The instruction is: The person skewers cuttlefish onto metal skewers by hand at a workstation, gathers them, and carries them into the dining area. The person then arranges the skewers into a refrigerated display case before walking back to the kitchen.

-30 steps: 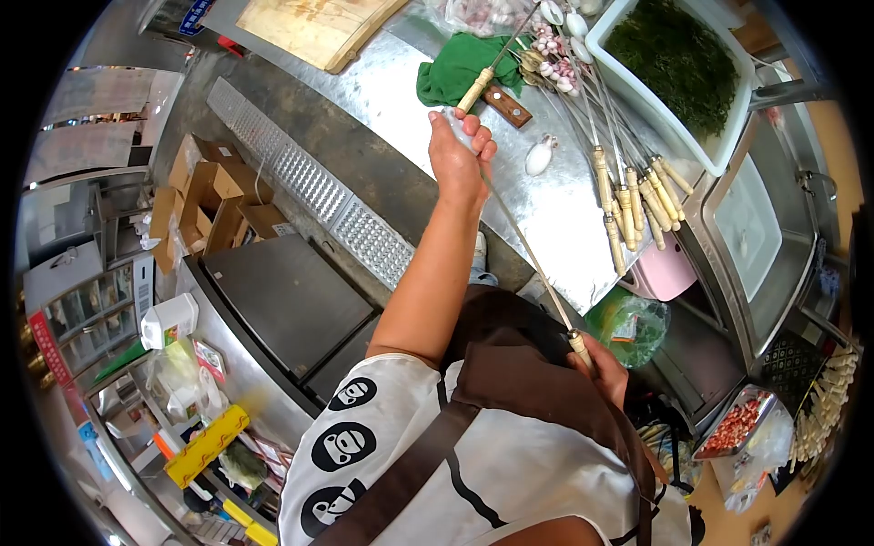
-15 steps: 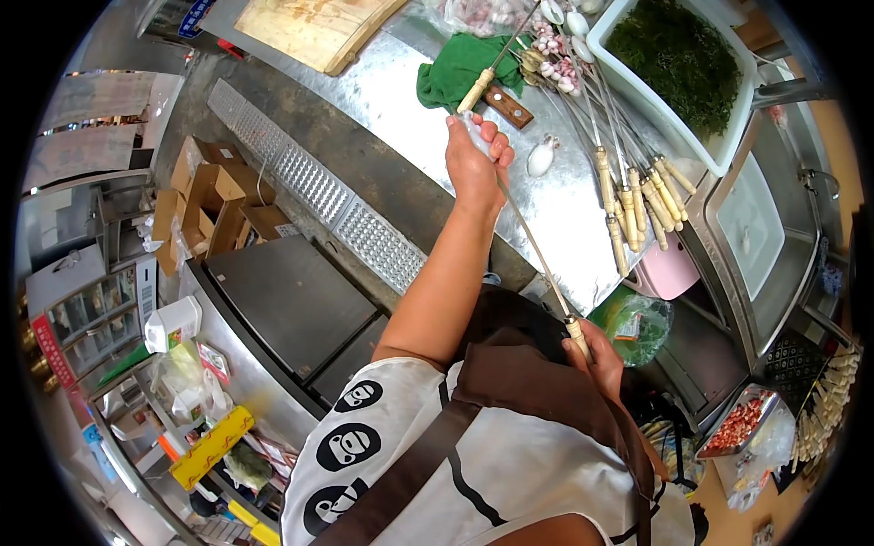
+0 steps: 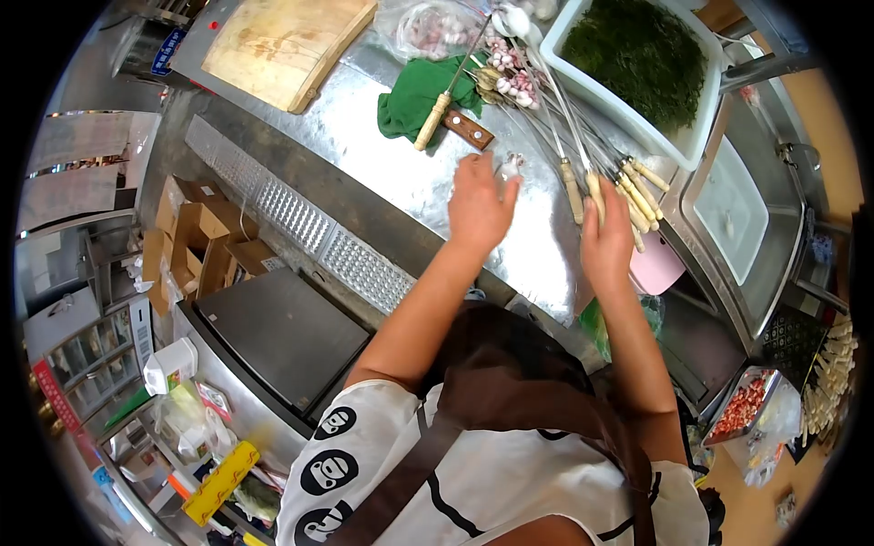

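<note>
My left hand (image 3: 481, 207) reaches over the metal table with thumb and fingers apart. Close to its fingertips lies a small squid (image 3: 513, 166), partly hidden by the hand; whether they touch I cannot tell. My right hand (image 3: 608, 238) has its fingers around the wooden handle of a metal skewer (image 3: 595, 189) at the near end of a skewer pile. More wooden-handled skewers (image 3: 642, 196) lie beside it. White squid (image 3: 512, 22) and pinkish tentacles (image 3: 517, 86) show at the pile's far end. Left of it, another skewer's handle (image 3: 432, 123) rests across a green cloth (image 3: 414, 100).
A brown wooden knife handle (image 3: 469, 130) sticks out by the cloth. A wooden board (image 3: 287, 55) lies far left, a bag of squid (image 3: 432, 32) at the back. Right are a tub (image 3: 553, 45) of dark green weed and a metal sink (image 3: 787, 214). Cardboard boxes (image 3: 205, 237) stand left.
My right hand has moved from near my body up to the pile with a skewer. My left hand has released the white squid it held and shifted to the small squid on the table.
</note>
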Motion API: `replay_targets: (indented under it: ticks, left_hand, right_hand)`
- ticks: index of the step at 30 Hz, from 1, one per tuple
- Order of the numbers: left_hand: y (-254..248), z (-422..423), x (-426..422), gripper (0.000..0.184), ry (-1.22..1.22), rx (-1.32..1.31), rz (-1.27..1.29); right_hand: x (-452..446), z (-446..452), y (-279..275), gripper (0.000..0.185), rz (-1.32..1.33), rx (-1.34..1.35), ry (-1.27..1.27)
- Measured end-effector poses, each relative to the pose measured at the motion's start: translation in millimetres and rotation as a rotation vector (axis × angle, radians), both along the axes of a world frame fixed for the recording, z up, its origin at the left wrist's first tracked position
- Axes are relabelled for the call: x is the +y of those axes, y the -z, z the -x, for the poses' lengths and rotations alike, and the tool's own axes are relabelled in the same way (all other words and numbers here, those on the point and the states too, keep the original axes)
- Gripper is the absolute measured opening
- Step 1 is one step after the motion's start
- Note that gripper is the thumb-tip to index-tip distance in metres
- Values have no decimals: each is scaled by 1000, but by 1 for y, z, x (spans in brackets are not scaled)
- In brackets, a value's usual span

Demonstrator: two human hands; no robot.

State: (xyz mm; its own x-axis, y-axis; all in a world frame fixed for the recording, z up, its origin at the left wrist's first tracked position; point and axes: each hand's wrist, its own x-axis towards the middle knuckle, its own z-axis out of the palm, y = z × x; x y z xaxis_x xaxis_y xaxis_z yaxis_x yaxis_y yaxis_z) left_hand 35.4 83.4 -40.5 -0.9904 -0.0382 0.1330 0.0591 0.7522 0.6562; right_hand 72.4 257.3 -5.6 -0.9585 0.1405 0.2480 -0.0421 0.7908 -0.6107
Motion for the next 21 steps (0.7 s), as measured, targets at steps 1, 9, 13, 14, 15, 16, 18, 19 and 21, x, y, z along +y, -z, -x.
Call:
replay_targets:
  ticks: [1, 9, 13, 14, 15, 16, 18, 19, 21]
  left_hand:
    - [5, 3, 4, 43, -1, 100, 114]
    - [-4, 23, -5, 38, 9, -282, -135]
    - [33, 10, -44, 32, -88, -253, -866]
    - [15, 3, -55, 30, -245, -567, -1152]
    - [6, -3, -64, 28, -281, -581, -1359]
    - [1, -6, -74, 27, -317, -597, -1565]
    - [25, -10, -100, 27, -197, -595, -1817]
    - [26, -12, -104, 27, -74, -583, -2053]
    - [15, -9, -104, 26, -168, -572, -2062]
  right_hand:
    - [-4, 12, -6, 33, 6, 10, -3]
    - [-115, 93, -18, 42, 98, -166, -276]
    - [-182, 145, -9, 51, -68, -354, -325]
    - [-190, 153, -2, 47, -102, -371, -293]
    - [-194, 157, 3, 43, -134, -390, -258]
    - [-195, 156, 5, 43, -143, -387, -253]
    - [-195, 149, 9, 52, -149, -339, -175]
    - [-194, 146, 7, 52, -154, -342, -173]
    - [-191, 143, 1, 55, -140, -449, -162]
